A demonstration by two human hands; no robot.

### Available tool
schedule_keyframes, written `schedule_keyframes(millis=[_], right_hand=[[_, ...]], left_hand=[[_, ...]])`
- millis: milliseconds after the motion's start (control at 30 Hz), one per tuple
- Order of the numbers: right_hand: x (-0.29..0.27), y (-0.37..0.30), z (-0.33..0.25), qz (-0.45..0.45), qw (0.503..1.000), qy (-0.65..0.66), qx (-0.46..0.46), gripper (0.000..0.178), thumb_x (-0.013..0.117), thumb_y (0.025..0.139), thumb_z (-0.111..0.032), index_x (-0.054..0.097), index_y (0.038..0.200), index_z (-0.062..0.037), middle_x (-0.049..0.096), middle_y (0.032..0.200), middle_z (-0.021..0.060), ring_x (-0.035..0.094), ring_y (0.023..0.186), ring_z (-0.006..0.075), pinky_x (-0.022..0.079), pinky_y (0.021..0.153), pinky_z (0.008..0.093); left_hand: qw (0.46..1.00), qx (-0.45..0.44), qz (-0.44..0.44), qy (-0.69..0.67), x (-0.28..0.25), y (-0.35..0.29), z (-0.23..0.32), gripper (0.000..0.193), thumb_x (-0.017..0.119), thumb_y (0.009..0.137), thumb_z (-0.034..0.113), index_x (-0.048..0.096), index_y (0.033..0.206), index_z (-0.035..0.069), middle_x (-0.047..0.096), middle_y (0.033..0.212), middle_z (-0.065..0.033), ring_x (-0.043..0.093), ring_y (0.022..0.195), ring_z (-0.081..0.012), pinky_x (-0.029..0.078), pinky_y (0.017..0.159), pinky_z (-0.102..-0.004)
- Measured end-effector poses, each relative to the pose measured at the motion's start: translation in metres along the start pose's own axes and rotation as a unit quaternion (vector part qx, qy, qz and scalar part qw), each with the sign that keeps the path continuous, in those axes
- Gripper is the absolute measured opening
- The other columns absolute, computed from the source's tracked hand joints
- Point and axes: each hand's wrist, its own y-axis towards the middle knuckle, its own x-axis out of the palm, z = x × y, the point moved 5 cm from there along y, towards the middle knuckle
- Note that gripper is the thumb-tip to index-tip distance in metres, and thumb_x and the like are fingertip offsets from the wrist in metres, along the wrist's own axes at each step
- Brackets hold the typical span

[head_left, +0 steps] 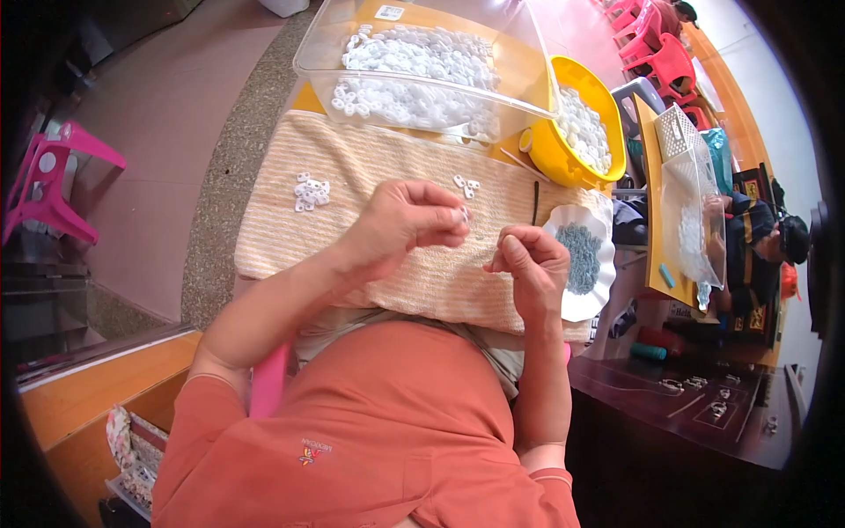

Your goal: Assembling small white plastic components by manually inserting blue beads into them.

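Note:
My left hand [405,218] is closed in a pinch above the striped towel [352,154], with a small white plastic piece [465,214] at its fingertips. To its right, my right hand [533,260] has thumb and fingers pressed together; whatever is between them is too small to make out. A small heap of white pieces with holes [312,193] lies left of my hands. Several more loose white pieces [466,186] lie just beyond my left fingertips. Beside my right hand, a white wavy-rimmed plate [601,295] holds many tiny grey-blue parts [578,257].
A clear plastic bin [308,53] full of white pieces stands at the far side, with a yellow basin [550,145] of similar pieces to its right. A thin black stick [535,203] lies near the plate. Another person [753,233] sits at a table on the right. A pink stool [57,185] stands left.

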Motion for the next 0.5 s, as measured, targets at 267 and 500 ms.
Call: schedule_keyframes(millis=[267, 500], right_hand=[[-0.003, 0.031, -0.016, -0.001, 0.989, -0.145, -0.017, 0.011, 0.064, 0.088, -0.005, 0.065, 0.094, 0.0038, 0.062, 0.075, 0.0037, 0.058, 0.062, 0.0081, 0.053, 0.059, 0.0249], [0.004, 0.068, 0.006, -0.072, 0.945, -0.315, -0.049, 0.012, 0.066, 0.085, -0.006, 0.068, 0.093, 0.0016, 0.063, 0.072, 0.0026, 0.055, 0.061, 0.0066, 0.044, 0.056, 0.0220]], left_hand=[[0.998, 0.052, 0.044, -0.016, -0.023, 0.006, 0.021, 0.010, 0.065, 0.084, 0.002, 0.064, 0.094, 0.000, 0.068, 0.090, -0.0113, 0.068, 0.078, -0.0175, 0.059, 0.072, -0.0286], [0.998, 0.051, 0.040, -0.011, -0.022, 0.007, 0.020, 0.011, 0.065, 0.085, 0.002, 0.064, 0.095, 0.001, 0.068, 0.092, -0.0113, 0.068, 0.080, -0.0170, 0.059, 0.073, -0.0284]])
